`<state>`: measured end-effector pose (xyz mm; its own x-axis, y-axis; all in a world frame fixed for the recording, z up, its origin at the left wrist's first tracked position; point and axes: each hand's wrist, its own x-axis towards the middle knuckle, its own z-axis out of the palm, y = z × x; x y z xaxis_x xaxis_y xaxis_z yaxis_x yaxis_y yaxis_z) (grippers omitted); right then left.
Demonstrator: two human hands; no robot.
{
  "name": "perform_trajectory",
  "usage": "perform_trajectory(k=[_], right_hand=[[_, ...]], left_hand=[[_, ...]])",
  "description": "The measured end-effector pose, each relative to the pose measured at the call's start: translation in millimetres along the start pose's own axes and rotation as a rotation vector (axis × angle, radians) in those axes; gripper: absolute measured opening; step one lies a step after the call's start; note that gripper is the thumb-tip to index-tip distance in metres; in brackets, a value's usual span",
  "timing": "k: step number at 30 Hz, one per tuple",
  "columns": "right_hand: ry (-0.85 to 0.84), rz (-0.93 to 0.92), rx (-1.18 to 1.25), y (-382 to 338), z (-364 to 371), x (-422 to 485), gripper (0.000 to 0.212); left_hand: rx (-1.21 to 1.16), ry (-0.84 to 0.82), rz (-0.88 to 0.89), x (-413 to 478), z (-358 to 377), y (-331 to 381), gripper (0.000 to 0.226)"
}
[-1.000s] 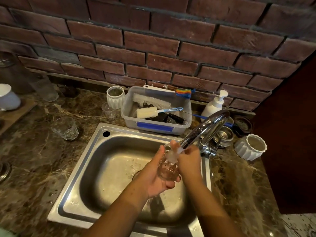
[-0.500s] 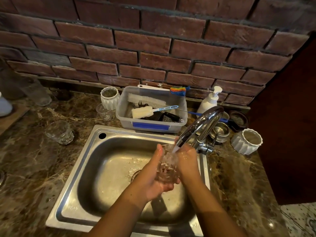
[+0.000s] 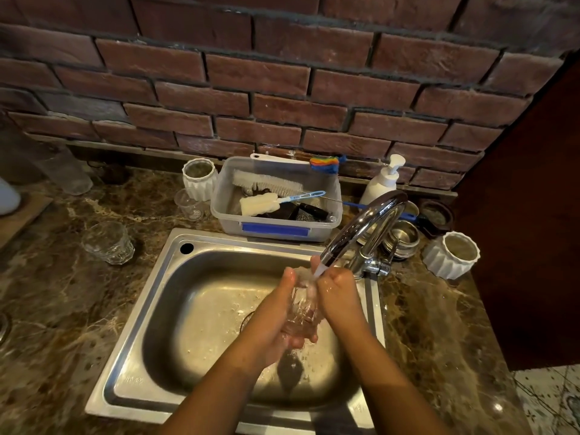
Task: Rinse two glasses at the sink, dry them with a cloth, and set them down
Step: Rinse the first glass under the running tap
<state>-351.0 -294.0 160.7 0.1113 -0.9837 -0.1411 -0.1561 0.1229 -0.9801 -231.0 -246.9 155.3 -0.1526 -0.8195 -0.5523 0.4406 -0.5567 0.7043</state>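
Hands barely shifted: glass (image 3: 303, 312) stays under tap (image 3: 367, 227) stream, over sink (image 3: 201, 302). Left hand (image 3: 276, 315) and right hand (image 3: 339, 296) fingers both clamped round it. Rinse step in hand; next calls for cloth, none visible.

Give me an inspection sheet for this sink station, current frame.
Surface: marble counter; steel sink, wet inside.
Job's things: glass under running tap; second glass upright on the counter left of the sink; cloth not seen.
Clutter: plastic tub of brushes, soap bottle, left pot, right pot.
Grippers: left hand and right hand both hold the glass.
Cables: nothing seen.
Surroundings: brick wall behind.
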Motion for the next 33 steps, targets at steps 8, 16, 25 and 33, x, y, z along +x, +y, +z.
perform_trajectory(k=[8,16,25,33], right_hand=[[-0.043,-0.042,-0.129,-20.3,-3.6,4.3,0.050],[0.048,0.016,-0.060,-14.5,7.2,-3.2,0.046],[-0.254,0.050,-0.182,-23.2,-3.4,2.8,0.054],[-0.241,-0.303,-0.720,-29.3,9.0,-24.3,0.033]], left_hand=[[-0.294,-0.135,-0.112,0.0,1.7,-6.9,0.073],[0.196,0.209,0.151,8.6,5.9,0.8,0.056],[0.320,0.281,0.299,7.1,2.3,9.3,0.038],[-0.437,0.330,-0.214,1.6,5.0,2.7,0.046]])
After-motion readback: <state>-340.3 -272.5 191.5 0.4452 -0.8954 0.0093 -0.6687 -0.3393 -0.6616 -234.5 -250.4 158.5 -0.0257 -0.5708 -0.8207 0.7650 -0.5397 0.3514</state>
